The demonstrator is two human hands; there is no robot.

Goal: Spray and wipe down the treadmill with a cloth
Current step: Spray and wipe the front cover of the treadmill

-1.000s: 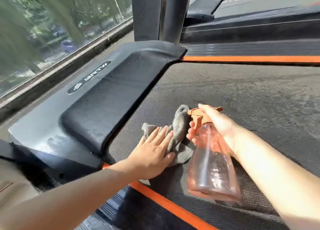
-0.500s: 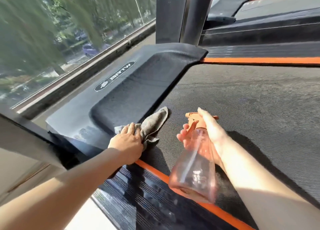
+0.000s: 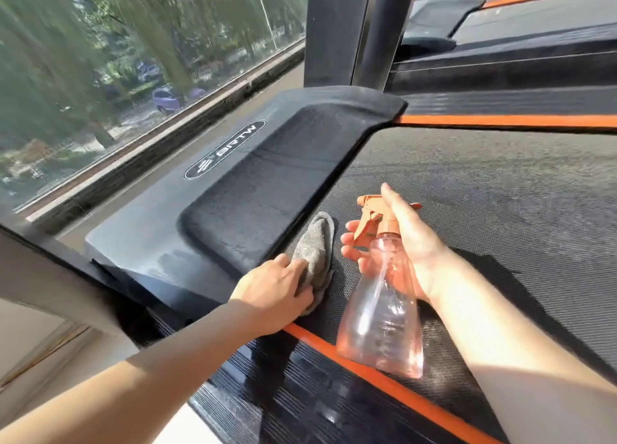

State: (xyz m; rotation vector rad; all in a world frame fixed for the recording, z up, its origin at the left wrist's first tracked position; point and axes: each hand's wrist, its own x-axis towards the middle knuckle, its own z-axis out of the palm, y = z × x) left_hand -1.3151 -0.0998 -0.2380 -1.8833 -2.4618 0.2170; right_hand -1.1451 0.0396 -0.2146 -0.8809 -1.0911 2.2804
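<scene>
The treadmill's dark textured belt point(image 3: 484, 190) fills the right of the head view, with an orange stripe point(image 3: 384, 380) along its near edge and a black motor cover point(image 3: 260, 173) at its front end. My left hand point(image 3: 277, 293) grips a grey cloth point(image 3: 315, 243) and presses it on the belt, right against the cover's edge. My right hand point(image 3: 400, 243) holds a clear pink spray bottle point(image 3: 380, 313) by the neck, just right of the cloth, its orange nozzle pointing left, its base hanging over the orange stripe.
A black upright post point(image 3: 347, 29) rises behind the motor cover. A large window point(image 3: 117, 59) with a low sill runs along the left. A second treadmill point(image 3: 534, 36) lies beyond the far orange stripe. The ribbed side rail point(image 3: 300, 387) lies near me.
My left hand slid the cloth left from the belt to the motor cover's edge and bunched it up. My right hand kept the bottle beside it. The view shifted left.
</scene>
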